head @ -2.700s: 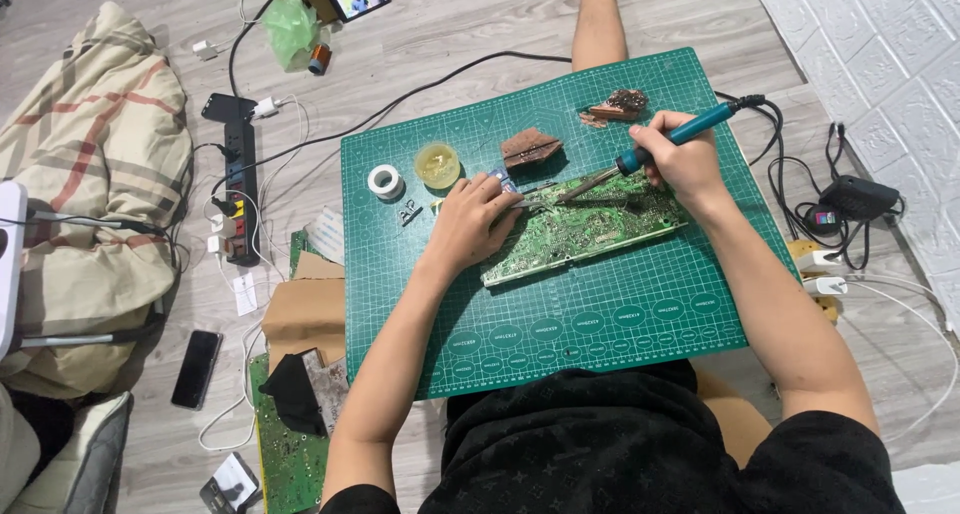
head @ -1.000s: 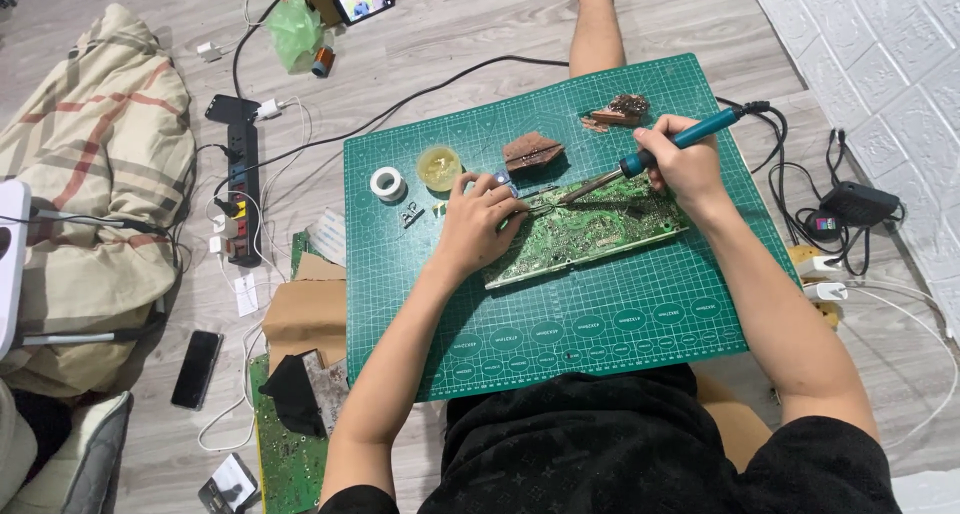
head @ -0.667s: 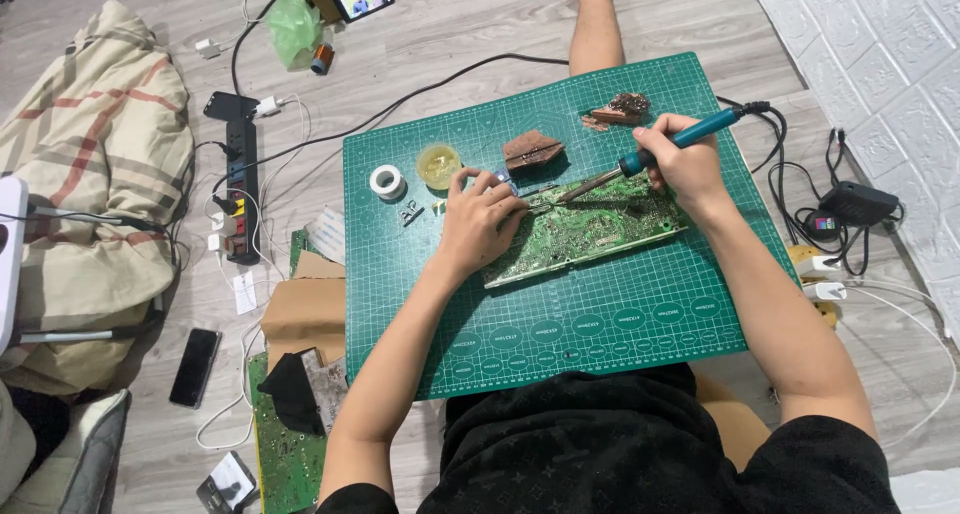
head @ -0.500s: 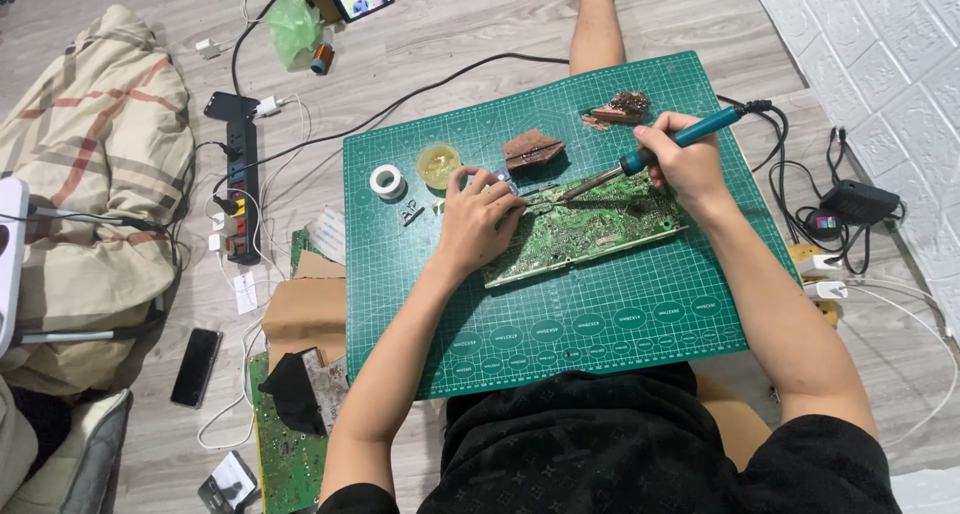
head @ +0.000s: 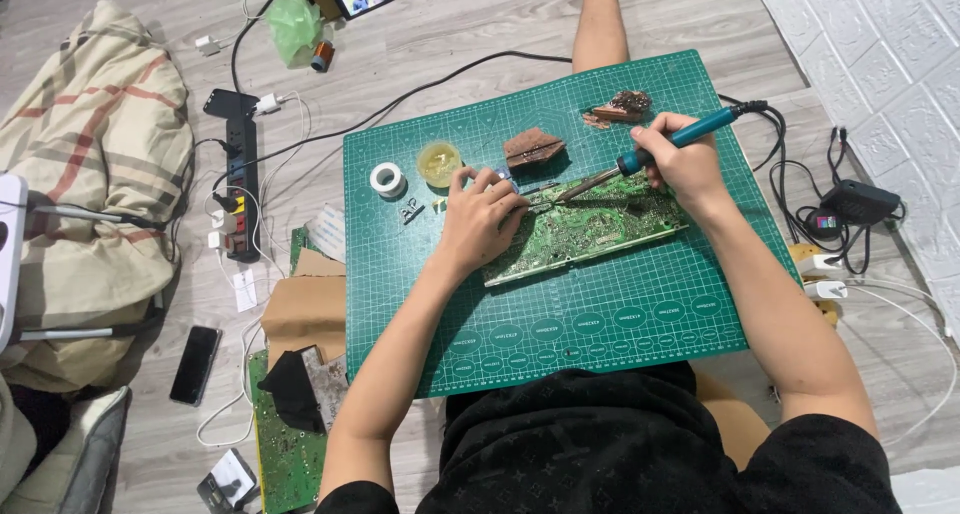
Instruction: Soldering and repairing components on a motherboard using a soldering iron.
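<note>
Circuit board (head: 590, 232), green and tilted, lies on the green cutting mat (head: 600, 319) under both hands. Left hand (head: 480, 219) rests on its left end, fingers curled, pinching something small (too small to tell). Right hand (head: 680, 164) grips a teal-handled soldering iron (head: 640, 159), tip touching the board just beside the left fingers. Beyond the left hand sit a flux tin (head: 439, 163) and solder roll (head: 387, 179).

Left hand (head: 478, 220) curled, right hand (head: 682, 162) gripping.
</note>
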